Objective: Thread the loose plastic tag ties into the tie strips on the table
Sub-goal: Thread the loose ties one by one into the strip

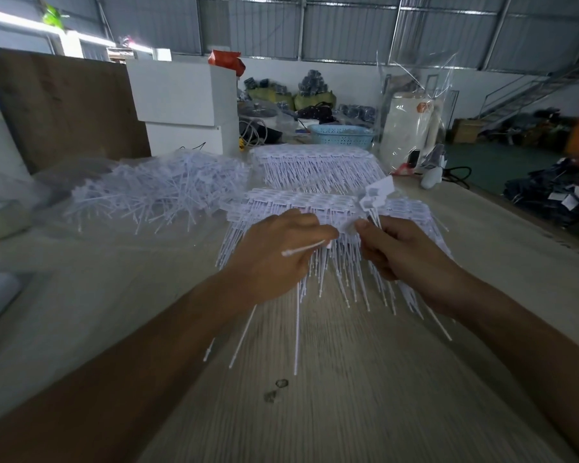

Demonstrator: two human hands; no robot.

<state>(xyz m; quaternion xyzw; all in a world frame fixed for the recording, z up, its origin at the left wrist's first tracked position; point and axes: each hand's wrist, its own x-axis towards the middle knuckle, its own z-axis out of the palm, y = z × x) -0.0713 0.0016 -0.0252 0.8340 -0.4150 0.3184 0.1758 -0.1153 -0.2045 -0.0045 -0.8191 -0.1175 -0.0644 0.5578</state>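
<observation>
A wide tie strip [301, 202] of white plastic tags lies on the wooden table [348, 379], its thin tails fanning toward me. My left hand [274, 259] pinches a single white tag tie [303, 247] at the strip's near edge; several more tails hang below this hand. My right hand [391, 245] grips a small bundle of loose tag ties [376, 195], their flat heads sticking up above the fist. Both hands meet over the strip's middle. A second tie strip [318, 162] lies farther back.
A big heap of loose tag ties [154, 192] lies at the left. Behind it stand white foam boxes [181, 101], a brown board [64, 105], a blue basket [341, 137] and a clear plastic bag [411, 121]. The table's right edge [522, 215] runs diagonally beside dark clothing on the floor.
</observation>
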